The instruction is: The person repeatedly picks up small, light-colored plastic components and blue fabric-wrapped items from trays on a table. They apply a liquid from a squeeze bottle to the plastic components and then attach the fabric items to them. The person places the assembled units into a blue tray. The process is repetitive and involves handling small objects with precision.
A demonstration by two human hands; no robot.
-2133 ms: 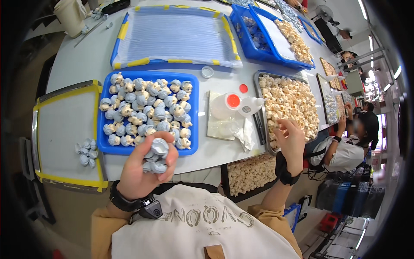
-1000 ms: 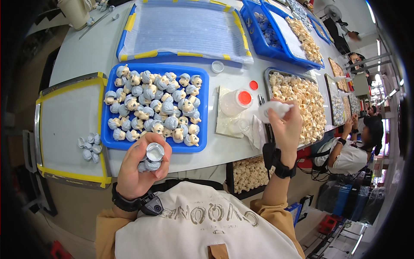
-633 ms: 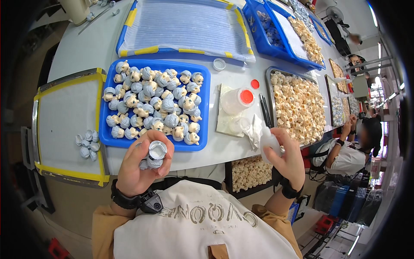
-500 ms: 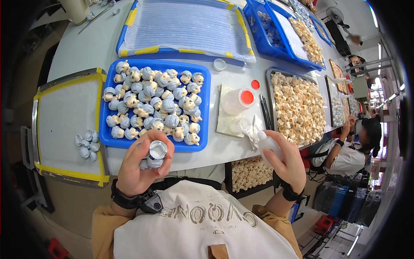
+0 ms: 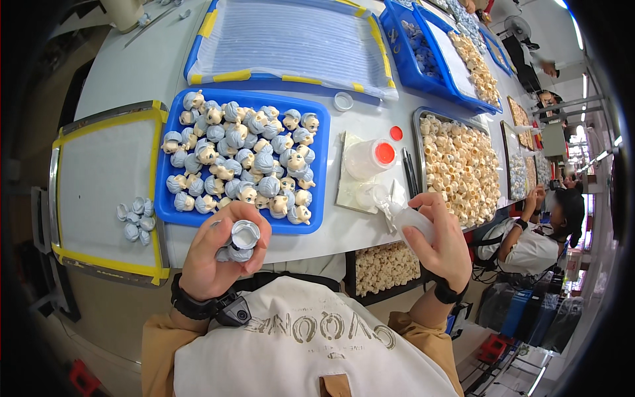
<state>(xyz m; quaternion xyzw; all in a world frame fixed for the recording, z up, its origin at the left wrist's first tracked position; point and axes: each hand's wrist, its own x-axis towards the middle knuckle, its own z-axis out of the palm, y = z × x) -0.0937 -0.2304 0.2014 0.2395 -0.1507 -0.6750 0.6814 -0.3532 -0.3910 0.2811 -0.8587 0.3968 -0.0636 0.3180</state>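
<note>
Blue tray [image 5: 324, 218] of doll heads [image 5: 241, 159], beige heads tray [image 5: 418, 119] right, red-capped bottle [image 5: 370, 159] between

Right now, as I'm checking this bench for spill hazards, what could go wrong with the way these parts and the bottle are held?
1. The left hand holds several small blue-grey hair pieces over the table edge; one could slip to the floor.
2. The right hand holds a small squeeze bottle with its tip tilted toward the table; it might drip onto the white pad.
3. The blue tray of doll heads is heaped near that edge; a nudge could tip some out.
</note>
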